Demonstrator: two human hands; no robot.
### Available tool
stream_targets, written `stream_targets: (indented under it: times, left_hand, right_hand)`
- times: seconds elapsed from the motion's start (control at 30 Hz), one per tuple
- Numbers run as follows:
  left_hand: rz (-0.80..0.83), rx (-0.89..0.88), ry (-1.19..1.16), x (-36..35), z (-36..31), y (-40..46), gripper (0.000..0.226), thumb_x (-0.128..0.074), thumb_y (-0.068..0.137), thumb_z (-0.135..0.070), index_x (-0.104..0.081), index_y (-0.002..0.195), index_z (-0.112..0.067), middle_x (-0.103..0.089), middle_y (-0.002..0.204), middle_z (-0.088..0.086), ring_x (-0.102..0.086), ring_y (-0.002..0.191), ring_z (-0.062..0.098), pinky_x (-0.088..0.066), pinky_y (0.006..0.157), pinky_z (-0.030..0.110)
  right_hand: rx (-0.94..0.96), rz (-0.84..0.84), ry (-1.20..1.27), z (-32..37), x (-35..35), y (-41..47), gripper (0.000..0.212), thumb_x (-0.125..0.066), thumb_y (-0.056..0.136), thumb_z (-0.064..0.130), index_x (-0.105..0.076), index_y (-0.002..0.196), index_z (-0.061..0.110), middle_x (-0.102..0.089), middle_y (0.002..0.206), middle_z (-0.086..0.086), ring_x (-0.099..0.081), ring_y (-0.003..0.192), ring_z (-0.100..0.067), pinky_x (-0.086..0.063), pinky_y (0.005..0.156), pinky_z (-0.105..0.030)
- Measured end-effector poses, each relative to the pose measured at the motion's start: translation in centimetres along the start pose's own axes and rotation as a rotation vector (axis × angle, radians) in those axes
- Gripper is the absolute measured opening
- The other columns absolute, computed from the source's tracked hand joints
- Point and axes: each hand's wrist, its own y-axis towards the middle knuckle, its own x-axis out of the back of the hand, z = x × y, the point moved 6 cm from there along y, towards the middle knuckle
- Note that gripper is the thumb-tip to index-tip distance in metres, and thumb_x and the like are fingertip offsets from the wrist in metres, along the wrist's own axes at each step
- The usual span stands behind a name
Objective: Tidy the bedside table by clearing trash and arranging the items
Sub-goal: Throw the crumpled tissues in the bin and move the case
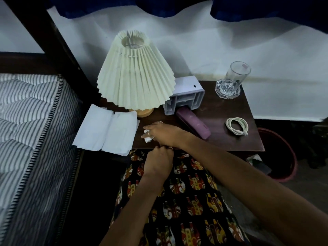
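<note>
A: While your right hand (164, 133) reaches across the counter (221, 121), what's its grip on?
B: Crumpled tissue (147, 135), front-left beside the open notebook (106, 129). Your left hand (158, 161) is clenched at the edge; contents unclear.

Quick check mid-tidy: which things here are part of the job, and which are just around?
Job:
crumpled paper, right hand
open notebook
purple case
coiled cable
glass
grey holder
red bin

Just around:
lamp
mattress
curtain

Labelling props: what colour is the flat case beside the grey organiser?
Purple, matte; the case shows best in the head view.
</note>
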Motion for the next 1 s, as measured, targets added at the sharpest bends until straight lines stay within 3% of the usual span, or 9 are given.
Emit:
stream_targets:
  times: [0.13,0.23,0.4,0.5,0.63,0.73,0.8,0.9,1.0]
  left_hand:
    - [-0.010,-0.007,-0.028,0.0,0.1,0.0,0.023,-0.041,0.095,-0.008,-0.058,0.109,-0.008,-0.063,0.111,0.012,-0.061,0.100,0.027,-0.050,0.075,0.035]
    - [-0.012,-0.021,-0.041,0.0,0.0,0.0,0.025,-0.037,0.095,-0.006,-0.057,0.111,-0.006,-0.061,0.114,0.015,-0.059,0.102,0.029,-0.049,0.077,0.037]
    - [-0.020,-0.019,-0.036,-0.3,0.0,0.4,0.033,-0.034,0.096,-0.006,-0.049,0.125,-0.007,-0.052,0.131,0.021,-0.058,0.109,0.033,-0.050,0.079,0.039]
    - [-0.019,-0.003,-0.030,-0.5,-0.1,0.5,0.038,-0.033,0.096,-0.007,-0.045,0.132,-0.008,-0.050,0.132,0.021,-0.059,0.108,0.032,-0.050,0.080,0.038]
    - [-0.007,0.012,-0.004,-0.5,-0.3,0.7,0.039,-0.036,0.096,-0.012,-0.043,0.134,-0.010,-0.049,0.134,0.021,-0.058,0.109,0.031,-0.050,0.082,0.038]
    - [0.003,0.020,0.010,-0.5,-0.5,0.7,0.036,-0.037,0.096,-0.014,-0.046,0.131,-0.010,-0.051,0.132,0.019,-0.058,0.110,0.031,-0.049,0.082,0.037]
    - [-0.012,0.028,0.012,-0.4,-0.5,0.8,0.032,-0.037,0.097,-0.016,-0.050,0.125,-0.012,-0.054,0.128,0.017,-0.060,0.106,0.030,-0.050,0.079,0.037]
    - [-0.040,0.037,0.020,-0.4,-0.5,0.9,0.028,-0.037,0.096,-0.015,-0.055,0.117,-0.014,-0.059,0.118,0.012,-0.062,0.100,0.029,-0.050,0.074,0.036]
    - [-0.060,0.042,0.029,-0.4,-0.6,1.2,0.026,-0.037,0.096,-0.017,-0.058,0.111,-0.016,-0.062,0.108,0.008,-0.064,0.096,0.027,-0.050,0.072,0.036]
  right_hand:
    - [0.051,-0.103,0.028,-0.6,0.5,-1.5,0.024,-0.056,0.082,0.002,-0.067,0.099,0.013,-0.063,0.114,-0.007,-0.055,0.108,-0.026,-0.047,0.091,-0.040]
    - [0.009,-0.231,0.115,-2.1,1.2,-3.5,0.024,-0.054,0.080,0.003,-0.072,0.093,0.011,-0.069,0.103,-0.008,-0.062,0.098,-0.025,-0.048,0.089,-0.040]
    - [-0.060,-0.599,0.283,-5.2,3.0,-10.4,0.027,-0.054,0.076,-0.006,-0.074,0.091,0.004,-0.074,0.095,-0.011,-0.067,0.090,-0.021,-0.039,0.087,-0.008]
    - [-0.281,-0.838,0.324,-8.9,4.0,-16.0,0.021,-0.060,0.080,-0.001,-0.074,0.096,0.003,-0.074,0.097,-0.015,-0.065,0.088,-0.015,-0.034,0.079,-0.001]
    - [-0.802,-1.202,0.412,-16.1,2.8,-26.0,0.015,-0.061,0.086,0.005,-0.071,0.096,-0.001,-0.070,0.087,-0.018,-0.057,0.080,-0.016,-0.036,0.070,-0.018]
    - [-1.167,-1.350,0.735,-21.2,-2.4,-32.5,0.013,-0.058,0.087,0.011,-0.066,0.086,0.000,-0.061,0.078,-0.014,-0.057,0.073,-0.019,-0.049,0.066,-0.032]
    - [-1.242,-1.422,1.156,-23.6,-6.6,-34.8,0.009,-0.060,0.085,0.007,-0.063,0.078,0.011,-0.060,0.081,-0.010,-0.062,0.062,-0.011,-0.053,0.053,-0.022]
    - [-1.298,-1.408,1.518,-26.2,-12.0,-36.4,0.029,-0.053,0.086,-0.006,-0.053,0.071,0.019,-0.054,0.077,-0.004,-0.061,0.046,0.001,-0.049,0.044,-0.011]
    - [-1.365,-1.324,1.651,-28.1,-16.1,-37.0,0.029,-0.050,0.088,-0.009,-0.051,0.075,0.017,-0.055,0.092,-0.007,-0.063,0.067,-0.006,-0.051,0.044,-0.013]
